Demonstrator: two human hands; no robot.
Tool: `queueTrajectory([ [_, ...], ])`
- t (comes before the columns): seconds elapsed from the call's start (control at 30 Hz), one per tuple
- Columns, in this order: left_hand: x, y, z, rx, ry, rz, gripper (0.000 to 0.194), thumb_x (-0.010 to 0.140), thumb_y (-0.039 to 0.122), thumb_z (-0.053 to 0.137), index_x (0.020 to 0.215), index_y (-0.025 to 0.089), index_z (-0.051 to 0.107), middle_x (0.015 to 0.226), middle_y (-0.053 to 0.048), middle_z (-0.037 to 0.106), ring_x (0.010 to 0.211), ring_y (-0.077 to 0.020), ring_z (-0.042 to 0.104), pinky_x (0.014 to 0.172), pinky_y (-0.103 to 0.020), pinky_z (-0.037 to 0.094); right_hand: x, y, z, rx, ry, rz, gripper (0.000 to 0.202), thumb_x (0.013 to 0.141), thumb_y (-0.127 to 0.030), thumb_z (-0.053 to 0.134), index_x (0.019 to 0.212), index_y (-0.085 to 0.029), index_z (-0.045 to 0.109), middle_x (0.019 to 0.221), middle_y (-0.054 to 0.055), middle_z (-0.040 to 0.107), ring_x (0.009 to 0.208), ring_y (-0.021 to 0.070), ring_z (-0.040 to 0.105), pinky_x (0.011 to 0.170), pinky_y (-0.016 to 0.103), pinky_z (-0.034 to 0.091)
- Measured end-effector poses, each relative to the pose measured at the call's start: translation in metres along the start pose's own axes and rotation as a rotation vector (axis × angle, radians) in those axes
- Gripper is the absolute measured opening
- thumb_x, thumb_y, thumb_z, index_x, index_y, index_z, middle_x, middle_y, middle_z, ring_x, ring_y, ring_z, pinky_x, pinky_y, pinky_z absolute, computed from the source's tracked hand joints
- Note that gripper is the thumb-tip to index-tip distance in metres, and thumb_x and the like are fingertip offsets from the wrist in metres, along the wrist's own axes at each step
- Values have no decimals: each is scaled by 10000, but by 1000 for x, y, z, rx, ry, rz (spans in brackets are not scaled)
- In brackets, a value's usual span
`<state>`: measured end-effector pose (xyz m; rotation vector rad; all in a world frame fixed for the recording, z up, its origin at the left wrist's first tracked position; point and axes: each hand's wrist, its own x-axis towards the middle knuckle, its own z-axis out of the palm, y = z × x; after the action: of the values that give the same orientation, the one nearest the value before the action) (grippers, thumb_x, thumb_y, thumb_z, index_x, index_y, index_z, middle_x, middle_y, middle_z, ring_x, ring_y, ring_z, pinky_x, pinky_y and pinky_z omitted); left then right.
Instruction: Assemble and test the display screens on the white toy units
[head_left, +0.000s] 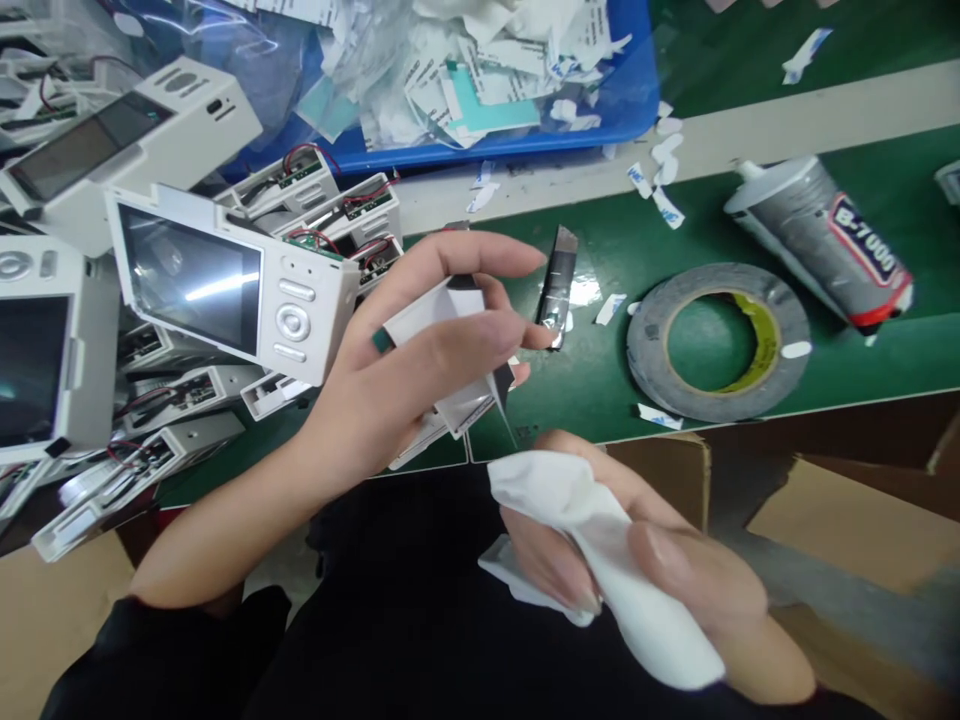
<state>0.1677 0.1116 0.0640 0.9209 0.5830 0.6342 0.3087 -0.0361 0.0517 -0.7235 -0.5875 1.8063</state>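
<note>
My left hand (pixel 405 375) is closed around a small white-faced panel (pixel 435 310) with black corners and a dark green tab at one edge. Thumb and fingers cover much of this panel, so its other face is hidden. Just below and to the right, my right hand (pixel 675 560) grips a crumpled white cloth (pixel 622 570) that hangs past the fingers. The cloth is close to the panel's lower corner; whether they touch I cannot tell. Beyond my left fingertips, a short dark strip with a shiny surface (pixel 559 285) lies on the green mat.
White camera-like housings with screens (pixel 191 280) and open cases are piled at left. Behind stands a blue tray (pixel 630 70) full of peeled films and backing paper. A grey tape roll (pixel 649 345), a B-7000 glue tube (pixel 817 230) and paper scraps lie on the right. Cardboard (pixel 862 520) is below the table edge.
</note>
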Motion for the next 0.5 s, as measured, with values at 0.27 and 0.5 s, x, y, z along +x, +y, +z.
queueTrajectory([
  [0.27, 3, -3, 0, 43, 8, 20, 124, 913, 279, 743, 1028, 269, 788, 919, 24, 628, 973, -217, 817, 749, -278, 671, -1, 8, 0, 68, 64, -33, 283, 962, -422, 761, 981, -258, 531, 664, -101, 440, 480, 50, 341, 434, 132, 349],
  [0.5, 2, -5, 0, 57, 13, 40, 149, 889, 298, 759, 1035, 300, 789, 919, 28, 646, 972, -237, 815, 764, -307, 677, 2, -1, 8, -620, 215, -378, 148, 1064, -313, 644, 939, -234, 659, 603, -70, 659, 476, 84, 598, 464, 164, 503],
])
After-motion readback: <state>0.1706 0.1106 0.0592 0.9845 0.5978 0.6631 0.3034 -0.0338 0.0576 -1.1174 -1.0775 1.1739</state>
